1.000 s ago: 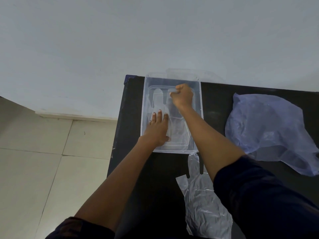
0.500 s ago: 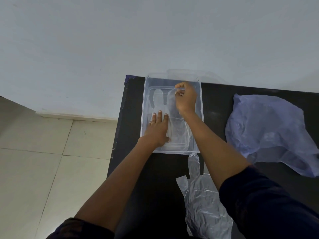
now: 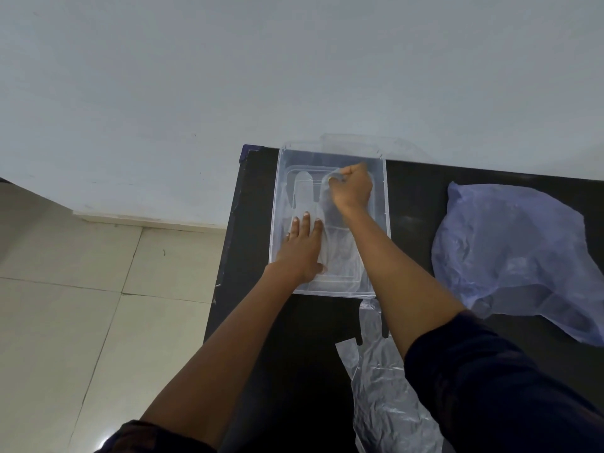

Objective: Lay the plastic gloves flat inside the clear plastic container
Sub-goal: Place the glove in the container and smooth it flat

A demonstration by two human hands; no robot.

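Spare glove (image 3: 385, 397) on the table (image 3: 294, 354) at 6 o'clock of the box (image 3: 388, 204), not yet in. Left hand (image 3: 302, 248) flat, fingers together, pinning the glove in the box (image 3: 305, 194) by its cuff. Right hand (image 3: 351, 189) at 12, fist pinched on a glove finger. Tip: hold the cuff pinned, pull film taut toward 12, lower it, then smooth outward.

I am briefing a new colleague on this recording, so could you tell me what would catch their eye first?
Both bare arms reach into the clear plastic container at the dark table's far left corner. The left hand presses a plastic glove flat while the right hand pinches its fingertip end. A bluish plastic bag lies crumpled to the right.
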